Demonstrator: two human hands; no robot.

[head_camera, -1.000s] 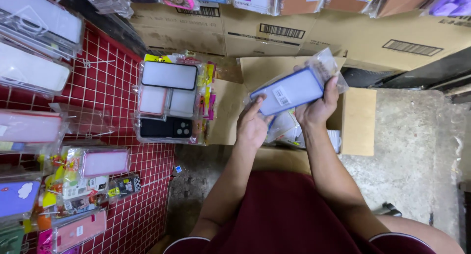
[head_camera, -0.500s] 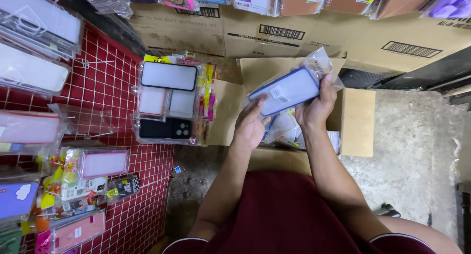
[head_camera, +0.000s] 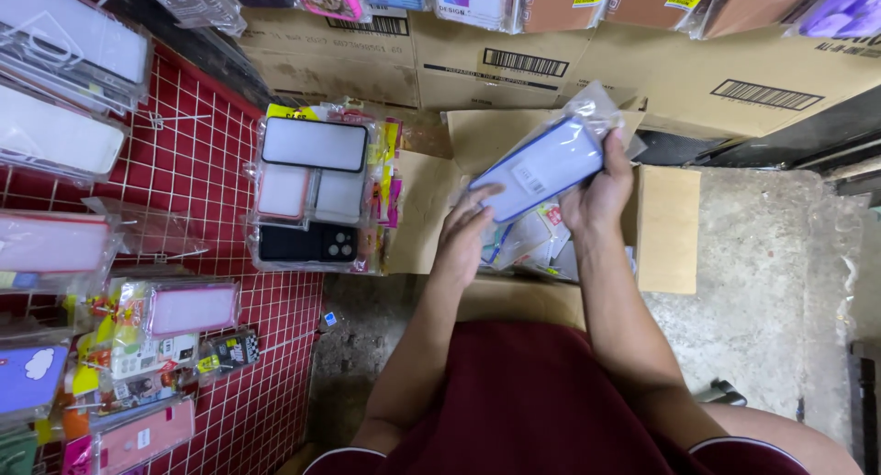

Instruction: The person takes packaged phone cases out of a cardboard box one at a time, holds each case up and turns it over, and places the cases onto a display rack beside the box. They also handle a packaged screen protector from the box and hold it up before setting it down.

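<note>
My right hand (head_camera: 601,192) grips a phone case in a clear plastic bag (head_camera: 541,167), pale with a blue rim and a white sticker, held above an open cardboard box (head_camera: 665,227). My left hand (head_camera: 463,232) touches the lower left end of the same packet with its fingertips. More bagged cases (head_camera: 532,245) lie inside the box beneath both hands.
A red wire-grid rack (head_camera: 229,227) at the left carries many bagged phone cases on hooks, including a bundle (head_camera: 317,190) beside the box. Stacked cardboard cartons (head_camera: 551,62) stand behind, with more cases hanging along the top. Concrete floor (head_camera: 771,282) lies to the right.
The packet has tilted slightly and risen a little in my hands. My left hand has slid along its lower end.
</note>
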